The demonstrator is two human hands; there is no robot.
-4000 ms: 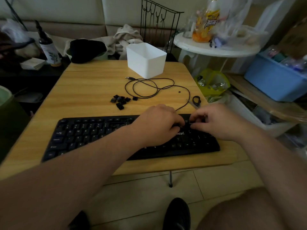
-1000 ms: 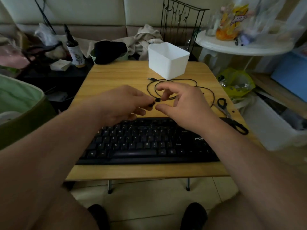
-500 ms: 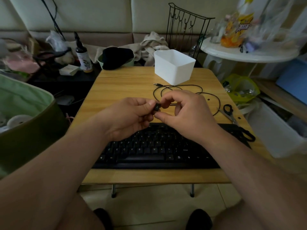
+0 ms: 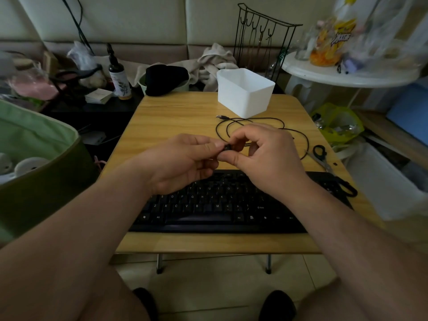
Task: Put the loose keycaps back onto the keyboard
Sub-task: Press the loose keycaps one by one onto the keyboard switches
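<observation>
At frame centre I'm pinching one keycap (image 4: 227,148) between left hand (image 4: 183,162) and right hand (image 4: 266,156); it's looking light, rigid, slippery, best gripped by its sides above the keyboard (image 4: 217,205).

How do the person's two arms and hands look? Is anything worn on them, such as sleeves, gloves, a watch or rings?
Both forearms are bare as far as the frame shows: no sleeves, no gloves. The left hand and the right hand show no rings on the visible fingers, and neither wrist carries a watch or band. The fingernails look short and unpainted.
</observation>
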